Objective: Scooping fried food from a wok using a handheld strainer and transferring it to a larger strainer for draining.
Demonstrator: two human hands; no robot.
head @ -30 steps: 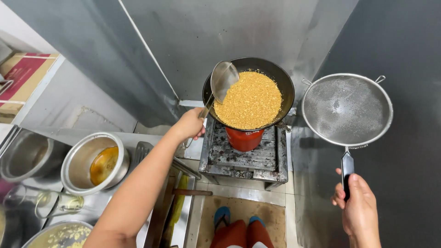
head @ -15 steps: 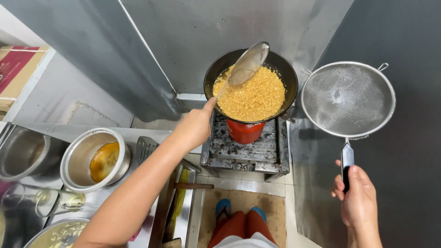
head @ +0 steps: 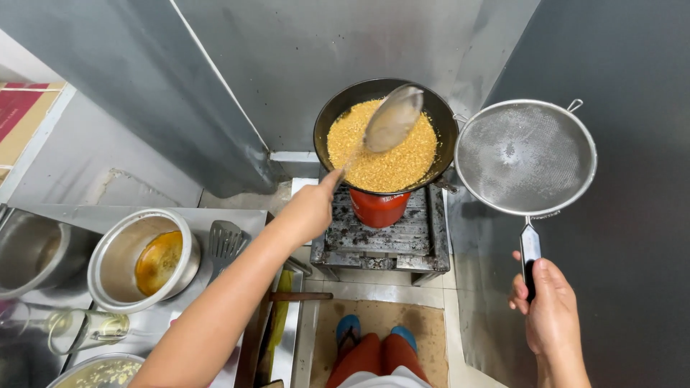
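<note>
- We are standing at a low gas stove (head: 381,241), our left hand (head: 309,212) closed around the handle of a ladle (head: 392,118) whose bowl is hanging over the far side of the black wok (head: 445,118).
- The wok, just beyond that hand, is holding a broad layer of golden-yellow fried bits (head: 392,162); they are looking evenly coloured, so the frying seems to us well along.
- Our right hand (head: 550,309) is gripping the dark handle of a round mesh strainer (head: 525,154), which is hovering empty beside the wok, clear of its rim.
- Nothing is lying in the strainer yet, so the lifting-out seems to us not begun.
- Down by our left elbow, on the steel worktop (head: 237,215), a metal bowl (head: 118,248) of amber oil and a slotted spatula (head: 226,241) are sitting untouched.
</note>
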